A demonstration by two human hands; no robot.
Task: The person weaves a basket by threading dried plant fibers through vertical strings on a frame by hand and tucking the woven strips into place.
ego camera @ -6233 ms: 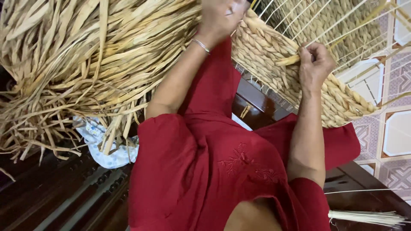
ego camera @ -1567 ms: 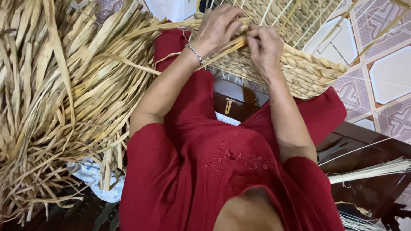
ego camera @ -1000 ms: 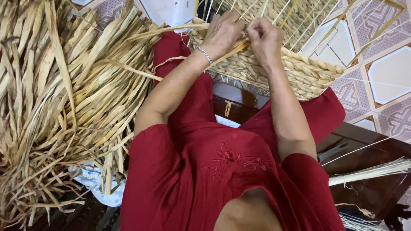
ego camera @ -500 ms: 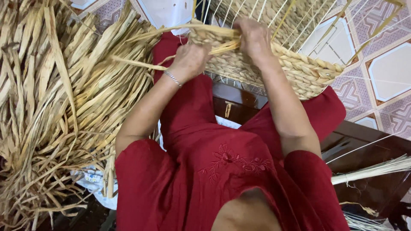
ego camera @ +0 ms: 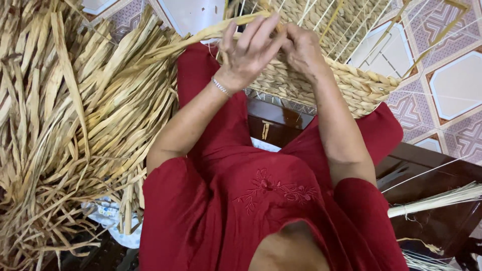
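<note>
A half-woven straw basket point(ego camera: 351, 85) rests on my lap, its braided lower wall finished and thin upright stakes rising above it. My left hand point(ego camera: 248, 50) is raised at the basket's rim with fingers spread, a long flat straw strand point(ego camera: 201, 35) running under it toward the pile on my left. A thin bracelet sits on that wrist. My right hand point(ego camera: 304, 47) is closed at the weave's top edge, pinching the same strand against the wall. Both hands nearly touch.
A large heap of dried straw strips point(ego camera: 65, 125) fills the left side. A bundle of thin pale stalks point(ego camera: 437, 200) lies on dark wooden furniture at right. Patterned floor tiles point(ego camera: 452, 90) show beyond the basket. A white printed cloth point(ego camera: 113, 218) lies under the heap.
My left hand has come back from the left to the rim beside my right hand and opened its fingers, bringing the long strand up to the weave. My right hand stayed at the edge.
</note>
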